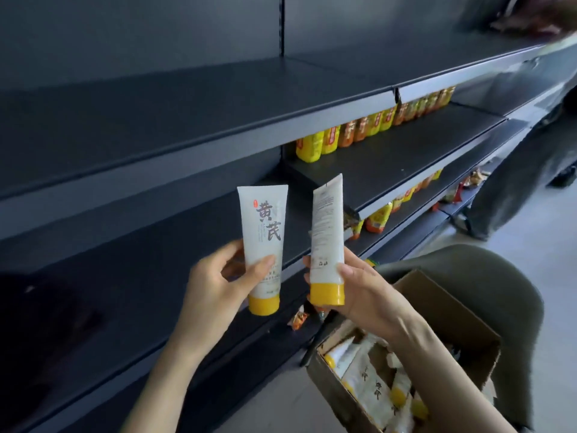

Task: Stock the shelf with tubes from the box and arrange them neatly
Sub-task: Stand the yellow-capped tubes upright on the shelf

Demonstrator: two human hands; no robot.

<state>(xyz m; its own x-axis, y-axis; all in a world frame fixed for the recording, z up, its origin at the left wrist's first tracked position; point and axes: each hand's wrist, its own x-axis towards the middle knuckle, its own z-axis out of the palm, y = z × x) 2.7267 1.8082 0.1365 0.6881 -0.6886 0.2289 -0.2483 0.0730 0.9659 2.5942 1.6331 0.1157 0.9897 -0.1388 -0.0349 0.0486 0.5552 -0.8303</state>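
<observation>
Dark metal store shelving (187, 126) fills the background as a person holds up two white, yellow-capped tubes, caps downward. The left hand (215, 285) grips the first tube (262, 232) between thumb and curled fingers, its front with large printed characters facing the camera. The right hand (365, 289) grips the second tube (327, 226) just above its cap, fine-print back showing, top tilted slightly right. The two sit side by side, near but apart, in front of a dark shelf board (125, 276). Under the right forearm, at near right, an open cardboard box (462, 323) holds more tubes (374, 382) lying jumbled, with a rounded grey-green shape (487, 270) behind it. Farther right along the shelving, yellow and orange packets (359, 129) stand in a row at the back of one shelf, with more packets (379, 218) on the shelf below. At far right, a second person's blurred dark-trousered legs (515, 182) stand on the pale floor (546, 245).
</observation>
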